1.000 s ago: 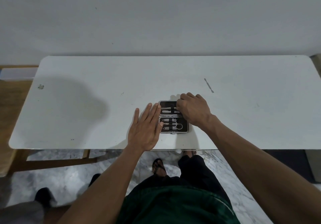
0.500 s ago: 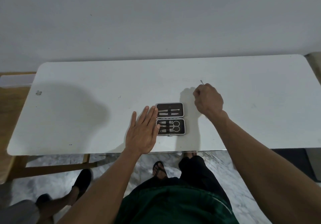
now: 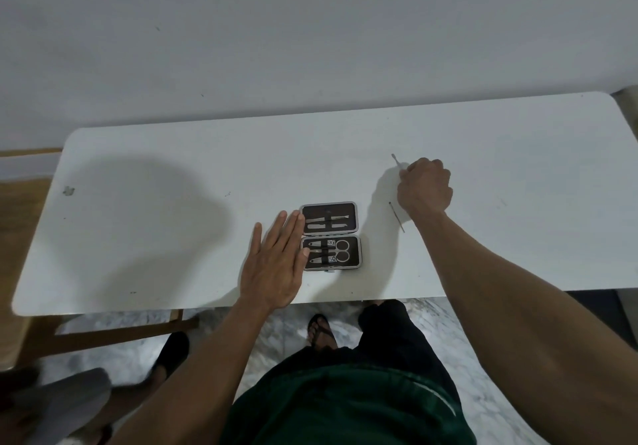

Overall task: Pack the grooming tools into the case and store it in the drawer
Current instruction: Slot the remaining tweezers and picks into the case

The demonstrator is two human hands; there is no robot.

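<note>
So, case lies open on white table, 2 halves with tools strapped in. My left hand flat, fingers together, touching its left edge. Right hand fisted around thin metal tool, well right of case. Nothing between them except tool's shadow.

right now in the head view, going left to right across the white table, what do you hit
small mark on the table → left hand, flat → open case → right hand closed on a thin metal tool

Left hand flat, right hand fisted.
</note>
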